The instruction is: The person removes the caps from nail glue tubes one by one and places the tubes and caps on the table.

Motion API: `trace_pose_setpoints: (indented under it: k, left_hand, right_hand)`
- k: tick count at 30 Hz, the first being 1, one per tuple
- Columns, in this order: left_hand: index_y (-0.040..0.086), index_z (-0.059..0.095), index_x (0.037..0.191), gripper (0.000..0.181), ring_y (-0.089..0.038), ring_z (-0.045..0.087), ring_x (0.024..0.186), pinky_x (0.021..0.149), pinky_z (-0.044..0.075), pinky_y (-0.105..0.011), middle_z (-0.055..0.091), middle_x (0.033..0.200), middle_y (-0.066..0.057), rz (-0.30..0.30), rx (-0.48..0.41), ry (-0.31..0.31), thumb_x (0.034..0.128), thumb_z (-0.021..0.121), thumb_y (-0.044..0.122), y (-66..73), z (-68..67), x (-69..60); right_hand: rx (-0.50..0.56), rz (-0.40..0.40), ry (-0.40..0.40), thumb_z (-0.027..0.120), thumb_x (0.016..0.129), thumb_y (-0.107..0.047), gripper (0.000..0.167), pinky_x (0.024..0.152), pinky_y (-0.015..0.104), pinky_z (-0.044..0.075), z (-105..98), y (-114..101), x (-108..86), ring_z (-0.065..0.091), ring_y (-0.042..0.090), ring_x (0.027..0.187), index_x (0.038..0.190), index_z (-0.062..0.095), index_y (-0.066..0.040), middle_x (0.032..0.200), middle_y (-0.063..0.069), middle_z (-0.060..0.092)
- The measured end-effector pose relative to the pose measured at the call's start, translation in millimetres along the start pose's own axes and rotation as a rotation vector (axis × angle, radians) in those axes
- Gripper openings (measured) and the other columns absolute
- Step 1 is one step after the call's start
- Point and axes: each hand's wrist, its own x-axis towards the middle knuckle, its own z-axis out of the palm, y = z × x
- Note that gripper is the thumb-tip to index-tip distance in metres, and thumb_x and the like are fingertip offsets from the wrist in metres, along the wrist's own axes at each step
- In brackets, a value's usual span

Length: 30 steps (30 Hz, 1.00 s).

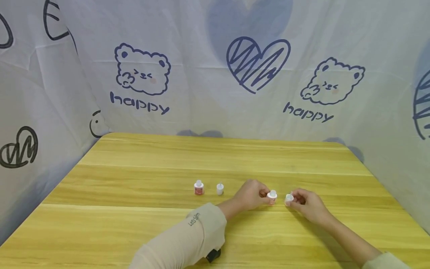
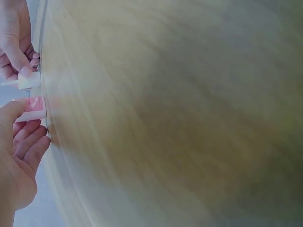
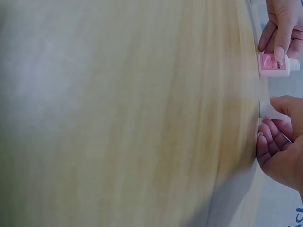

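Note:
My left hand [image 1: 252,195] pinches a small white bottle with a pink label [image 1: 272,198], which stands upright on the table with its pale neck uppermost. Close to its right, my right hand [image 1: 310,204] holds a small white cap [image 1: 289,199] between thumb and fingers. In the left wrist view, a thin pale stem sticks up from that cap [image 2: 30,80]. A gap separates bottle and cap; the right wrist view shows the bottle [image 3: 274,65] and the partly covered cap [image 3: 269,109] both at the tabletop.
Left of my hands stand a second red-labelled bottle [image 1: 199,189] and, beside it, another white cap [image 1: 220,189] with a thin stem upward. The wooden table [image 1: 134,224] ends at a printed white curtain [image 1: 198,82] behind and at both sides.

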Motion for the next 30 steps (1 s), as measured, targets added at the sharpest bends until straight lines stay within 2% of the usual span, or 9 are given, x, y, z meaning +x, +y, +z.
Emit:
trace_pose_setpoints:
  k: [10,13,16,19,21,26,30]
  left_hand:
    - [0.009,0.074,0.086,0.013,0.007,0.051,0.062,0.058,0.041,-0.006,0.073,0.078,0.002,0.016,-0.030,0.003,0.0825,0.071,0.021,-1.9,1.3,-0.4]
    - [0.007,0.074,0.089,0.016,0.005,0.056,0.065,0.060,0.043,-0.007,0.073,0.081,0.001,0.003,-0.048,-0.002,0.0819,0.071,0.021,-2.0,-0.3,-1.1]
    - [0.004,0.072,0.099,0.029,-0.002,0.065,0.077,0.067,0.047,-0.010,0.074,0.090,-0.003,-0.039,-0.052,-0.006,0.0802,0.073,0.027,-2.3,-3.2,-1.9]
    - [0.002,0.069,0.107,0.038,-0.009,0.067,0.087,0.073,0.050,-0.014,0.072,0.098,-0.006,-0.077,-0.035,0.000,0.0796,0.073,0.029,-2.0,-7.4,-3.5]
    - [0.001,0.068,0.107,0.037,-0.012,0.068,0.090,0.075,0.051,-0.015,0.072,0.101,-0.008,-0.084,-0.040,-0.002,0.0803,0.073,0.026,-1.1,-9.9,-4.6]
    - [0.000,0.066,0.110,0.034,-0.014,0.067,0.095,0.078,0.051,-0.015,0.070,0.105,-0.009,-0.039,-0.032,-0.016,0.0832,0.070,0.020,6.7,-21.0,-7.5]
    - [0.002,0.065,0.113,0.036,-0.015,0.066,0.098,0.081,0.050,-0.017,0.070,0.107,-0.008,-0.014,-0.001,-0.017,0.0853,0.068,0.024,11.9,-37.6,-9.1]
  right_hand:
    - [-0.005,-0.016,0.007,0.070,0.081,-0.006,0.018,0.052,0.017,0.040,-2,-1,-2.0,0.043,-0.001,0.061,0.092,0.063,0.005,0.074,0.004,0.059]
    - [-0.005,-0.014,0.005,0.070,0.081,-0.006,0.018,0.052,0.017,0.041,-2,-2,-1.9,0.043,-0.001,0.062,0.092,0.062,0.006,0.075,0.004,0.059]
    - [-0.007,-0.008,-0.007,0.070,0.080,-0.005,0.018,0.053,0.017,0.042,-2,-2,-1.6,0.045,-0.001,0.063,0.093,0.062,0.006,0.075,0.005,0.059]
    - [-0.011,-0.008,-0.034,0.070,0.079,-0.004,0.020,0.055,0.017,0.044,-4,-1,-0.8,0.047,-0.002,0.065,0.094,0.062,0.007,0.078,0.005,0.061]
    - [-0.001,-0.017,-0.060,0.070,0.079,-0.004,0.023,0.057,0.017,0.046,-6,0,-0.1,0.049,-0.002,0.067,0.095,0.061,0.008,0.080,0.007,0.062]
    - [0.028,-0.039,-0.135,0.067,0.081,-0.001,0.027,0.060,0.018,0.047,-15,2,1.2,0.051,-0.001,0.072,0.102,0.058,0.013,0.085,0.010,0.062]
    - [-0.052,-0.031,-0.144,0.061,0.085,-0.001,0.023,0.062,0.019,0.047,-27,0,1.8,0.052,0.002,0.074,0.105,0.059,0.010,0.089,0.009,0.063]
